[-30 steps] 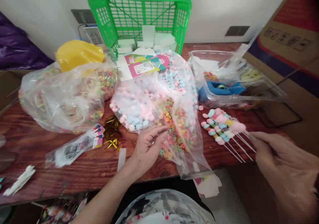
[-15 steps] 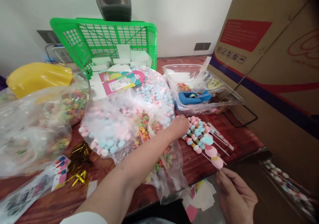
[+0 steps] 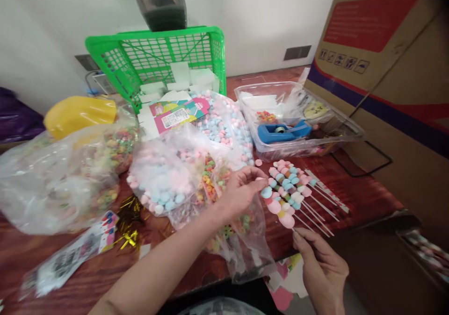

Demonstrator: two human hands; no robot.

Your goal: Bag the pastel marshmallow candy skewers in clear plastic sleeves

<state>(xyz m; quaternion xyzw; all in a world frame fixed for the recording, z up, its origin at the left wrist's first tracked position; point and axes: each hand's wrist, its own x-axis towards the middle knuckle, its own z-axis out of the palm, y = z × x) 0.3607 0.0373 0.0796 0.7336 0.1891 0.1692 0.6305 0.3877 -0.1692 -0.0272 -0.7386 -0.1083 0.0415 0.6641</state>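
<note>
My right hand (image 3: 321,263) pinches the lower end of a thin white stick. Threaded on that stick is a marshmallow skewer (image 3: 275,206) with pink and blue marshmallows and smaller coloured rings between them; it slants up and left. At its upper tip is my left hand (image 3: 242,189), fingers closed on what looks like a small pink marshmallow (image 3: 261,179). Beyond the held skewer, several finished-looking marshmallow skewers (image 3: 289,177) lie side by side on the table (image 3: 354,184), sticks pointing to the lower right. Below my left forearm is an open plastic bag of coloured cereal rings (image 3: 209,177).
A large clear bag of pink and blue marshmallows (image 3: 164,170) lies at centre. Behind it stands a green basket (image 3: 157,37). A clear tray (image 3: 270,152) holds a blue tape dispenser (image 3: 280,132). A large cardboard box (image 3: 393,67) borders the right side; another plastic bag (image 3: 56,175) sits left.
My left hand has drawn back from beside the lying skewers to the tip of the held one. My right hand has shifted slightly left with its skewer. The view has turned a little.
</note>
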